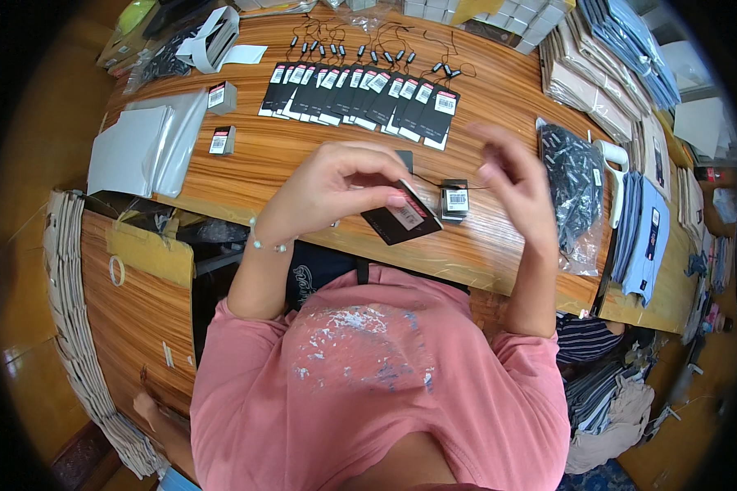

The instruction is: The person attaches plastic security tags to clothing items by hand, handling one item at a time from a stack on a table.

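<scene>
My left hand [356,184] pinches a black hang tag [403,219] between thumb and fingers, its barcode sticker facing up. A thin black cord [426,179] runs from near the tag toward my right hand [516,176]. That hand is raised to the right, blurred, with thumb and fingers apart and no clear hold on anything. Between the hands a small stack of barcode labels [456,199] stands on the table. Another dark piece [405,159] lies partly hidden behind my left hand. Farther back, several black hang tags [356,94] overlap in a row, their cords stretched away from me.
Two small label stacks [221,141] and clear plastic sleeves [180,143] lie at the left. On the right are a plastic bag of black cords [571,184], a white roll [612,176] and folded blue shirts [647,237]. Folded garments [590,74] and white boxes [516,16] line the back.
</scene>
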Available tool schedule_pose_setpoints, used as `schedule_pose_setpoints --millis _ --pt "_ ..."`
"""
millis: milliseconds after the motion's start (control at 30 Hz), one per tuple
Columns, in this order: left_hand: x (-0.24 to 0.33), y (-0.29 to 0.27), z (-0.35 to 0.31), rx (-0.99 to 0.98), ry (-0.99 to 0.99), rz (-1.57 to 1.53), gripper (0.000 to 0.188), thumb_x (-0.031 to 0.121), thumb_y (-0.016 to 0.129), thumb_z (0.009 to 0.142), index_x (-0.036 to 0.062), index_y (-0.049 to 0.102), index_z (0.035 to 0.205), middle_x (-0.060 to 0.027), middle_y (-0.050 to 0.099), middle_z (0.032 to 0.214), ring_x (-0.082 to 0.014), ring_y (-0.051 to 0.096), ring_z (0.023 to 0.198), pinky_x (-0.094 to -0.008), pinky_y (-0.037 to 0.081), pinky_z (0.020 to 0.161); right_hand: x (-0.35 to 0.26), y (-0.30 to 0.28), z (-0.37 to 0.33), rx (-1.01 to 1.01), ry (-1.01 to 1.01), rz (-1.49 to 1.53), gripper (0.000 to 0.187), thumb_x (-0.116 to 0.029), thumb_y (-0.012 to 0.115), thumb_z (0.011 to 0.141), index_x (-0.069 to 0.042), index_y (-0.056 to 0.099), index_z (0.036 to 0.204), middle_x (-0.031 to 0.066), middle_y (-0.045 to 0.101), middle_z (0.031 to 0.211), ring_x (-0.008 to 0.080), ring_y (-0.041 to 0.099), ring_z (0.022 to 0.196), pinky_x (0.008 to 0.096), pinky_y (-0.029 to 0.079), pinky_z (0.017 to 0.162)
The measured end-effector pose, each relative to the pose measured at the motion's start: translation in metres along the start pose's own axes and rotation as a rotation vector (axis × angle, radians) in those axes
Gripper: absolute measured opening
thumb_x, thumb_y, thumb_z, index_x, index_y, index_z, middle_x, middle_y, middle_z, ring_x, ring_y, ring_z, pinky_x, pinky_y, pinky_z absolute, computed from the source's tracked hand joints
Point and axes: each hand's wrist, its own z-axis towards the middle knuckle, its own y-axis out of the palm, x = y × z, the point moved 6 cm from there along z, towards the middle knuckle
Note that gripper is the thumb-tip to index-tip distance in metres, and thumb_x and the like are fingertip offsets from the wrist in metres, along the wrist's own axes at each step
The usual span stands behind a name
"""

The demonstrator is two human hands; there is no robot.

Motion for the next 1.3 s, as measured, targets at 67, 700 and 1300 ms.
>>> schedule_pose_setpoints --millis 67,700,1300 --pt "0.004 0.004 0.008 -0.053 0.043 0.004 0.011 -0.002 0.062 0.075 -0.0035 0.063 0.085 -0.0078 0.059 0.086 -0.0118 0.056 0.077 -0.0221 0.045 0.066 -0.004 0.024 0.005 -0.251 -0.069 -0.076 0.025 -0.021 0.056 0.084 -0.005 0.06 0.104 0.0018 0.047 0.076 0.012 0.046 0.071 0.023 0.038 0.062" --pt "-0.017 -0.019 0.018 0.015 -0.117 -0.182 0.015 0.001 0.063 0.076 -0.0038 0.061 0.09 -0.0079 0.06 0.091 -0.0132 0.057 0.083 -0.0235 0.046 0.073 0.011 0.06 0.013 -0.343 0.353 0.896 0.014 -0.018 0.051 0.09 -0.004 0.05 0.087 -0.0042 0.039 0.063 0.0032 0.031 0.052 0.0187 0.025 0.045" --pt "-0.061 0.029 0.025 -0.056 -0.15 -0.152 0.02 0.01 0.065 0.079 -0.0024 0.063 0.095 -0.0026 0.062 0.081 -0.0057 0.055 0.074 -0.0201 0.046 0.068 0.032 0.037 0.031 0.159 0.225 1.359 0.011 -0.015 0.044 0.091 -0.005 0.049 0.092 0.0009 0.042 0.064 0.0099 0.037 0.054 0.0233 0.034 0.05"
